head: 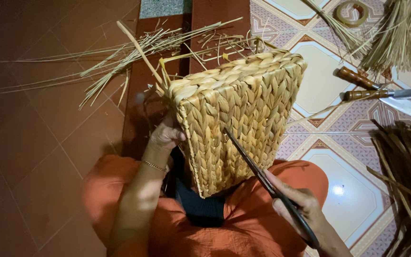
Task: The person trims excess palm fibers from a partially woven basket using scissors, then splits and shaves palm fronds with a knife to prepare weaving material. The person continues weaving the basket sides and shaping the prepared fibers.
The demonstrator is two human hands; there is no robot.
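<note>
Golden-yellow plaited straw basket, box-shaped, is propped on the lap over orange cloth, steadied at its left edge by the left hand, whose fingers are pressed to the weave. Black-handled long scissors are gripped closed-fisted in the right hand, tips laid against the basket's near face; trimming of stray ends seems in hand, calling for careful blade placement. Farther right, two wooden-handled knives are seen on patterned tile; loose straw stalks are scattered beyond
</note>
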